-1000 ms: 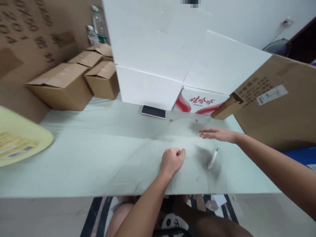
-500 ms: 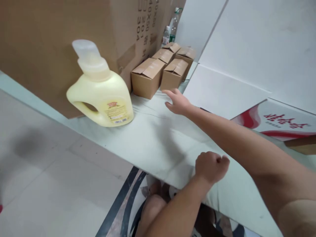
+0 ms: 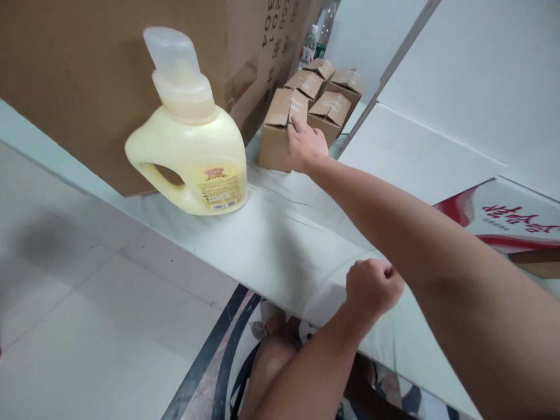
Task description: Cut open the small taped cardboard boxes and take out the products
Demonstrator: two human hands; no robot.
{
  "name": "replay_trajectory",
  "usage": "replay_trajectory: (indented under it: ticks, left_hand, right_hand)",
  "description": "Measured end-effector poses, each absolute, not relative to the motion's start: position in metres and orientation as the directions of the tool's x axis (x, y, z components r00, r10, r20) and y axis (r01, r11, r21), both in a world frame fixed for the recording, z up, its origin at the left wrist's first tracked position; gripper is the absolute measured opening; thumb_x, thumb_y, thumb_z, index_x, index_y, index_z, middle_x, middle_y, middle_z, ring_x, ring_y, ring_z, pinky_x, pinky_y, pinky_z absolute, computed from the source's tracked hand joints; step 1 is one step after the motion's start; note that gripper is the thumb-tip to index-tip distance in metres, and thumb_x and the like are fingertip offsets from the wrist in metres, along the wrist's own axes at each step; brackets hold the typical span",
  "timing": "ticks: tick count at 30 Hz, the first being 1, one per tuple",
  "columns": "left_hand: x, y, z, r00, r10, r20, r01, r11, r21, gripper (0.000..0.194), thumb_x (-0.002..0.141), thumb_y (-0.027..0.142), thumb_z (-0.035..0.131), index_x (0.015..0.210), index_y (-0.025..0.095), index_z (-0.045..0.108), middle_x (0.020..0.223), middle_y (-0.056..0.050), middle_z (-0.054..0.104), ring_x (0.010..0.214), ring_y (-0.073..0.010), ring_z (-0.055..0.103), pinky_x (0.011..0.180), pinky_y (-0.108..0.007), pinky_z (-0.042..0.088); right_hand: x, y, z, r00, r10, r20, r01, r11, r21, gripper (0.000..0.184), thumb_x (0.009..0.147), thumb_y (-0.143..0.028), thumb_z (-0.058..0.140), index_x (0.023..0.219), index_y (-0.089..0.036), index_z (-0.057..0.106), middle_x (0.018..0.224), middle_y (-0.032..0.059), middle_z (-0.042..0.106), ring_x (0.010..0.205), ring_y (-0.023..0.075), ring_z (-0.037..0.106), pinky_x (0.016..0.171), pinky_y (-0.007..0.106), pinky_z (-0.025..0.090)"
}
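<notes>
My right hand (image 3: 308, 146) reaches over the front right corner of the nearest small cardboard box (image 3: 273, 143). Its forefinger lies along the top flap seam; the other fingers bend a little, and no closed grip shows. Beside that hand is a second small cardboard box (image 3: 330, 111) with taped flaps. My left hand (image 3: 374, 286) makes a fist above the near side of the pale-covered table (image 3: 262, 245), with nothing visible in it. To the left stands a pale yellow jug (image 3: 192, 154) with a side handle, a label and a translucent cap.
A large printed carton (image 3: 87, 87) rises behind the jug. More small boxes (image 3: 347, 84) are grouped farther back, near plastic bottles (image 3: 310, 44). At right, a red and white carton (image 3: 516, 216) lies near a white panel (image 3: 437, 140). Tiled floor (image 3: 87, 315) borders the table.
My right hand has moved forward and left from above the table onto the nearest small box. My left fist stays almost in place. The view has shifted slightly.
</notes>
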State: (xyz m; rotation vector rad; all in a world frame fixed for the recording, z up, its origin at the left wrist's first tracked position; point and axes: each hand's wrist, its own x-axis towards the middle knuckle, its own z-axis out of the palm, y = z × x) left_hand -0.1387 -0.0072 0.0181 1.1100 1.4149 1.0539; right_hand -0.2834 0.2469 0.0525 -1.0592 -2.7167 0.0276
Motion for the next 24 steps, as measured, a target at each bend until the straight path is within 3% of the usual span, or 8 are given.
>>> replay_trajectory:
  ticks: [3, 6, 10, 13, 15, 18, 21, 24]
  left_hand:
    - [-0.152, -0.009, 0.023, -0.174, 0.984, -0.047, 0.070, 0.060, 0.996, 0.044, 0.086, 0.028, 0.050, 0.050, 0.022, 0.024, 0.048, 0.005, 0.024, 0.051, -0.0125, 0.022, 0.056, -0.033, 0.019]
    - [-0.164, -0.011, 0.021, -0.422, 0.880, 0.218, 0.147, -0.171, 0.974, 0.042, 0.092, 0.029, 0.045, 0.056, 0.023, 0.024, 0.050, 0.005, 0.027, 0.051, -0.0130, 0.026, 0.057, -0.033, 0.023]
    - [-0.177, -0.011, 0.018, -0.664, 0.480, 0.573, 0.392, -0.430, 0.814, 0.024, 0.092, 0.031, 0.050, 0.070, 0.023, 0.045, 0.068, -0.001, 0.049, 0.070, -0.0188, 0.051, 0.074, -0.035, 0.040]
    - [-0.180, -0.003, 0.013, -0.716, 0.424, 0.555, 0.368, -0.447, 0.815, 0.017, 0.090, 0.037, 0.057, 0.097, 0.022, 0.058, 0.099, -0.009, 0.059, 0.100, -0.0250, 0.058, 0.094, -0.042, 0.045]
    - [-0.178, 0.006, 0.009, -0.632, 0.609, 0.479, 0.231, -0.442, 0.867, 0.030, 0.089, 0.040, 0.060, 0.114, 0.022, 0.058, 0.119, -0.013, 0.060, 0.116, -0.0275, 0.057, 0.104, -0.046, 0.044]
    - [-0.168, 0.017, 0.004, -0.302, 0.883, 0.360, 0.017, -0.373, 0.928, 0.044, 0.088, 0.038, 0.061, 0.129, 0.027, 0.056, 0.142, -0.012, 0.054, 0.137, -0.0292, 0.050, 0.115, -0.046, 0.040]
    - [-0.153, 0.020, 0.006, -0.029, 0.957, 0.288, -0.066, -0.289, 0.955, 0.049, 0.088, 0.038, 0.061, 0.135, 0.031, 0.053, 0.150, -0.010, 0.049, 0.140, -0.0284, 0.049, 0.117, -0.044, 0.041]
    - [-0.137, 0.016, 0.010, 0.096, 0.962, 0.257, -0.048, -0.253, 0.966, 0.056, 0.087, 0.038, 0.064, 0.140, 0.030, 0.049, 0.152, -0.011, 0.044, 0.137, -0.0284, 0.049, 0.119, -0.045, 0.040]
  right_hand:
    - [-0.217, 0.203, 0.063, -0.699, 0.675, 0.235, 0.689, 0.724, -0.030, 0.069, 0.087, -0.032, 0.054, 0.152, -0.013, 0.041, 0.167, 0.0193, 0.032, 0.154, 0.0397, 0.029, 0.121, 0.069, 0.021]
    - [-0.133, 0.146, 0.059, -0.586, 0.751, 0.302, 0.774, 0.630, -0.066, 0.063, 0.087, -0.027, 0.050, 0.150, -0.022, 0.046, 0.166, 0.0132, 0.038, 0.156, 0.0369, 0.030, 0.118, 0.068, 0.027]
    - [-0.004, 0.056, 0.035, -0.382, 0.835, 0.395, 0.819, 0.504, -0.273, 0.058, 0.092, -0.038, 0.048, 0.149, -0.028, 0.050, 0.160, 0.0097, 0.046, 0.153, 0.0321, 0.036, 0.120, 0.059, 0.033]
    - [0.098, -0.011, 0.011, 0.003, 0.920, 0.391, 0.879, 0.185, -0.440, 0.060, 0.090, -0.045, 0.050, 0.146, -0.024, 0.053, 0.153, 0.0128, 0.052, 0.146, 0.0313, 0.046, 0.118, 0.055, 0.037]
    - [0.158, -0.050, -0.007, 0.268, 0.894, 0.360, 0.884, -0.079, -0.461, 0.064, 0.086, -0.050, 0.048, 0.140, -0.018, 0.059, 0.147, 0.0173, 0.056, 0.141, 0.0345, 0.048, 0.119, 0.056, 0.035]
    - [0.217, -0.090, -0.034, 0.483, 0.849, 0.217, 0.826, -0.359, -0.434, 0.079, 0.078, -0.056, 0.046, 0.139, -0.006, 0.059, 0.148, 0.0264, 0.051, 0.145, 0.0413, 0.041, 0.120, 0.058, 0.031]
    - [0.235, -0.107, -0.053, 0.504, 0.854, 0.132, 0.823, -0.429, -0.372, 0.076, 0.080, -0.056, 0.043, 0.137, -0.009, 0.061, 0.150, 0.0249, 0.051, 0.143, 0.0403, 0.044, 0.119, 0.058, 0.032]
    - [0.233, -0.109, -0.059, 0.484, 0.857, 0.179, 0.845, -0.404, -0.352, 0.056, 0.082, -0.053, 0.045, 0.118, -0.017, 0.068, 0.142, 0.0190, 0.061, 0.132, 0.0360, 0.054, 0.114, 0.054, 0.038]
